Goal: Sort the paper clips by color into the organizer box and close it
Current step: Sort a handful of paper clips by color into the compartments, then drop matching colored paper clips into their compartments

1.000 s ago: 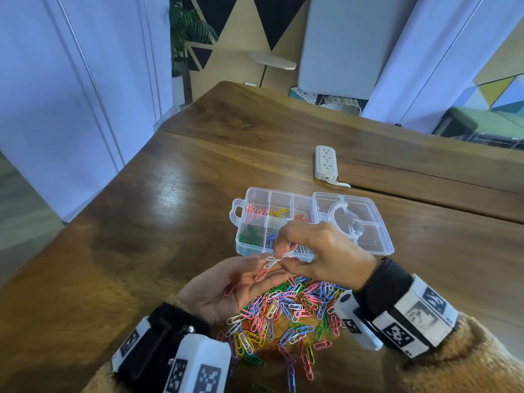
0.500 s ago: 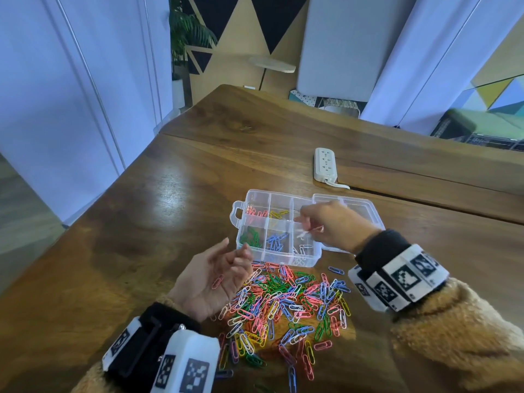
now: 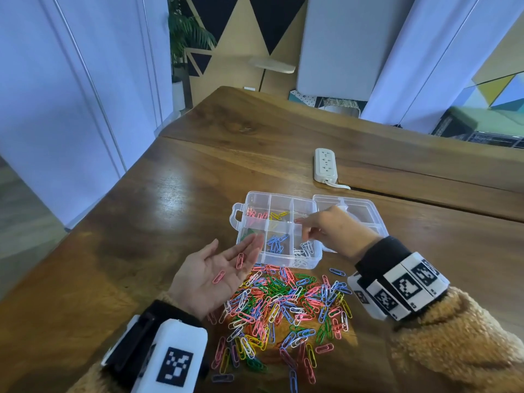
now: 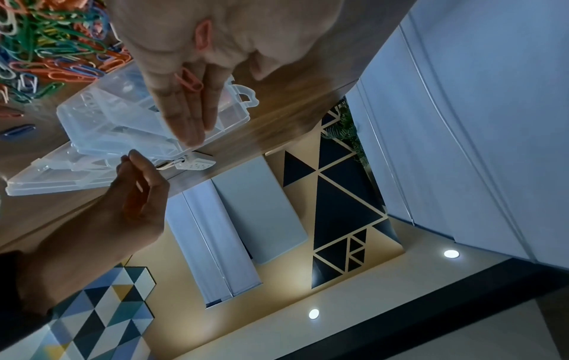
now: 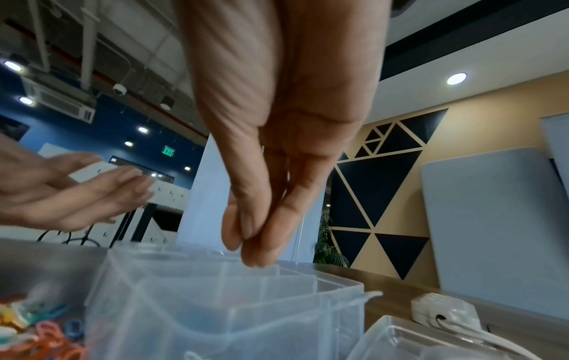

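even, cool daylight; soft glare on the counter (image 3: 158,211). wide-angle bending at edges. wrist views dimmer, with motion blur on the fingers (image 5: 255,233).

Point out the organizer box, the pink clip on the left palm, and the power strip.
Organizer box (image 3: 240,224): head view, its left wall by the handle.
Pink clip (image 3: 219,277): head view, middle of the clip lying on the palm.
Power strip (image 3: 325,165): head view, middle of its top face.

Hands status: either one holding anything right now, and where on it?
Left hand: open, palm up, two pink clips lying loose on it, not gripped. Right hand: fingertips together over the organizer box; cannot tell if it holds anything.
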